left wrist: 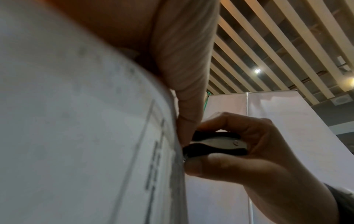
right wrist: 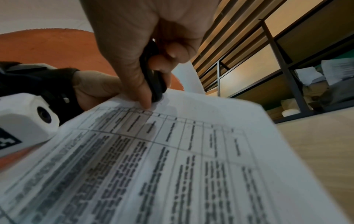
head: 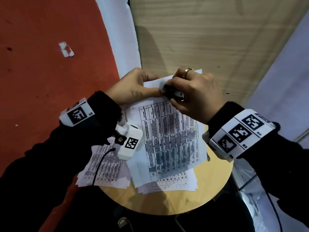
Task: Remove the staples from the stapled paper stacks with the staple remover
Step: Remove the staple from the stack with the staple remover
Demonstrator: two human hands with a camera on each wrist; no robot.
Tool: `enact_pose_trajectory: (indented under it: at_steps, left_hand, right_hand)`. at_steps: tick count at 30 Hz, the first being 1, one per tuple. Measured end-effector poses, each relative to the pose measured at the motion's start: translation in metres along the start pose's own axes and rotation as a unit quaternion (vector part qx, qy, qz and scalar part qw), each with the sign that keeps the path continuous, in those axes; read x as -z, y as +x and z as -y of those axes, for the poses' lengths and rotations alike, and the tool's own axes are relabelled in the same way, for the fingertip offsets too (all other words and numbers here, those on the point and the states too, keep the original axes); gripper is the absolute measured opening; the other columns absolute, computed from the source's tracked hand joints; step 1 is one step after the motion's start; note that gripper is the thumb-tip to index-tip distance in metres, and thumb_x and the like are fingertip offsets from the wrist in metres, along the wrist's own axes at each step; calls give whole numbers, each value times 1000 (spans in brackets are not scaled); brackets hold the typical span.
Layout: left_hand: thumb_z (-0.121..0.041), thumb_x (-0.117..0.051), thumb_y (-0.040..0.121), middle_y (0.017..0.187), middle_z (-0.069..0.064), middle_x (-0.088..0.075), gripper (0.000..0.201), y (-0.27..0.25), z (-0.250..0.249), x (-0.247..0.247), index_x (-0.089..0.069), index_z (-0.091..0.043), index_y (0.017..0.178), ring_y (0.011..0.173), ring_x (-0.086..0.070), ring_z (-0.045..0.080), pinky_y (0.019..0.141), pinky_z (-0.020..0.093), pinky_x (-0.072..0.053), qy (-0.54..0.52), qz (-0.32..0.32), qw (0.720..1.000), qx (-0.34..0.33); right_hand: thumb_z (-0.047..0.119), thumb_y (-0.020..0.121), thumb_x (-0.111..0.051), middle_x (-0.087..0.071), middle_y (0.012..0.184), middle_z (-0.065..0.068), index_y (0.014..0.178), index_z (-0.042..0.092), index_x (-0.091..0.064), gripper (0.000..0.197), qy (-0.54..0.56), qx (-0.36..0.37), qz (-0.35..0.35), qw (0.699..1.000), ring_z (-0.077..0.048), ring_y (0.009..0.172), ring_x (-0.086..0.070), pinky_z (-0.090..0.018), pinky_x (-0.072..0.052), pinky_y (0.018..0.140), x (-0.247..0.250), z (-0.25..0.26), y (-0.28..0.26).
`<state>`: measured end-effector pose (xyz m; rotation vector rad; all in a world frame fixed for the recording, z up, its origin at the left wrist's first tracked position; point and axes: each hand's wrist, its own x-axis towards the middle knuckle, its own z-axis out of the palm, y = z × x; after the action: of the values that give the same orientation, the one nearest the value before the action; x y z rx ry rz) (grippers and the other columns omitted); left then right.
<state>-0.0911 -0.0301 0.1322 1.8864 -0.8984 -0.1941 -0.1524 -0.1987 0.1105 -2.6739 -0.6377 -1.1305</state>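
While the far edge of the top paper stack point(head: 170, 139) is held down by the left hand point(head: 135, 86), with its thumb and fingers pinching the paper, the black staple remover point(head: 174, 93) is squeezed tight in the right hand point(head: 195, 92). Its tip is pressed on the far edge of the paper, touching the left thumb. More printed papers point(head: 103, 166) are spread under the stack on the round wooden table point(head: 167, 203). A gold ring point(head: 188, 72) is worn on the right hand.

Head view downward; wrist views upward, close.
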Motion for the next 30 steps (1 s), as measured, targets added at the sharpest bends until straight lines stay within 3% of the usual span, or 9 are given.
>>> enact_pose_trajectory:
  at_steps: [3, 6, 10, 15, 20, 22, 24, 28, 30]
  left_hand:
    - [-20, -70, 75, 79, 6, -69, 28, 0, 2, 0, -69, 2, 94, 71, -59, 5, 66, 17, -48, -16, 12, 1000, 8]
    - [-12, -68, 77, 68, -8, -70, 11, 1, 3, -2, -69, -5, 86, 65, -60, 0, 63, 12, -48, -48, 0, 999, 0]
    - [2, -63, 82, 62, -9, -69, 10, 0, 3, -5, -67, -6, 80, 58, -61, -3, 56, 9, -45, -93, -6, 996, -16]
    - [6, -60, 83, 66, -10, -71, 14, 1, 6, -6, -67, -6, 89, 62, -63, -3, 60, 10, -47, -114, -7, 993, -43]
    - [-3, -68, 80, 68, -10, -68, 9, 3, 15, -10, -68, -12, 85, 65, -59, -2, 61, 14, -45, -82, -90, 988, -97]
    - [-12, -68, 78, 70, 2, -64, 8, 5, 20, -12, -69, -6, 84, 64, -55, 4, 58, 19, -42, -68, -141, 983, -96]
    - [-16, -68, 78, 74, 9, -61, 16, 6, 24, -13, -69, -1, 82, 65, -52, 9, 58, 23, -40, -48, -171, 980, -92]
    - [-28, -68, 75, 65, 2, -51, 10, 9, 29, -6, -64, -26, 65, 59, -43, 4, 54, 23, -33, 31, -200, 975, -95]
    - [-32, -64, 72, 61, -2, -49, 11, 10, 32, 0, -64, -32, 60, 56, -42, 2, 53, 22, -32, 68, -202, 973, -93]
  right_hand:
    - [22, 67, -64, -65, 86, -12, 89, 9, -70, 26, 12, -14, -20, 1000, -37, 61, -63, -43, -52, 51, 0, -3, -2]
    - [21, 67, -67, -66, 85, -9, 89, 10, -71, 25, 44, -22, -50, 998, -33, 66, -65, -41, -53, 53, 0, -2, -3]
    - [21, 67, -73, -67, 85, -3, 91, 11, -73, 26, 138, -89, -96, 982, -24, 75, -64, -39, -52, 63, -2, -5, -7]
    - [20, 67, -79, -57, 84, 10, 92, 10, -73, 28, 212, -136, -113, 961, -3, 79, -55, -17, -44, 71, -6, -4, -11]
    - [13, 64, -80, -64, 86, 3, 94, 22, -66, 34, 346, -179, -114, 914, -7, 84, -63, -21, -51, 78, -4, -4, -7]
    - [9, 63, -81, -66, 88, 4, 92, 25, -64, 37, 404, -204, -119, 884, -5, 84, -65, -20, -52, 80, -3, -3, -4]
    - [12, 62, -81, -65, 87, 10, 92, 26, -65, 36, 376, -208, -134, 893, -4, 83, -65, -22, -53, 80, -3, -5, -2]
    - [27, 60, -81, -68, 83, 3, 88, 28, -67, 32, 313, -260, -145, 902, -16, 85, -66, -38, -54, 82, -14, -16, -9]
    - [33, 57, -82, -71, 90, -2, 90, 28, -67, 36, 291, -309, -87, 901, -16, 85, -67, -34, -56, 79, -20, -24, -17]
